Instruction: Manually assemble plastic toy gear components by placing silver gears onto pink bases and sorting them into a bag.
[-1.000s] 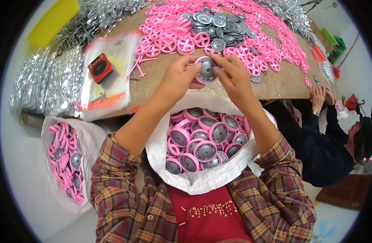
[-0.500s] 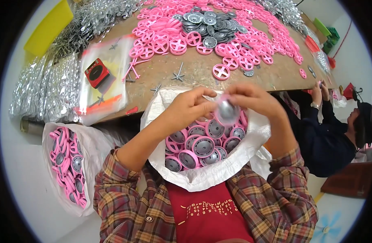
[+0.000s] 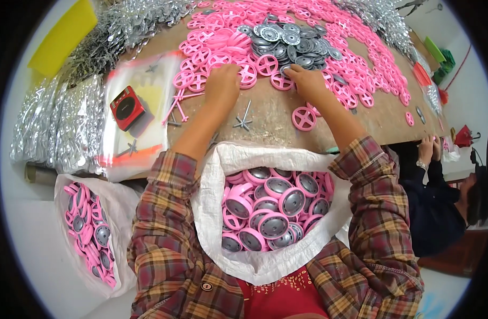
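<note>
My left hand (image 3: 223, 84) reaches over the table with its fingers curled onto a pink spoked wheel rim (image 3: 247, 75) at the near edge of a heap; its fingertips are partly hidden. To its right, my right hand (image 3: 307, 84) pinches at a grey hubcap (image 3: 285, 69) by the grey pile. A white woven sack (image 3: 222, 266) stands open in front of me. It holds many pink wheels with grey hubcaps (image 3: 273, 225) pressed into them. One loose pink rim (image 3: 304, 118) lies on the table below my right hand.
Grey hubcaps (image 3: 307, 45) are heaped among pink rims. A red device (image 3: 128, 108) rests on clear plastic bags at left, beside silver tinsel-like strips (image 3: 57, 127). Grey star-ended rods (image 3: 243, 124) lie nearby. A second sack (image 3: 124, 212) of wheels stands lower left. Another person (image 3: 438, 196) works at right.
Both hands have moved from above the sack, where they held a wheel, out to the heap on the table. That wheel is no longer in my hands. The view has shifted slightly.
</note>
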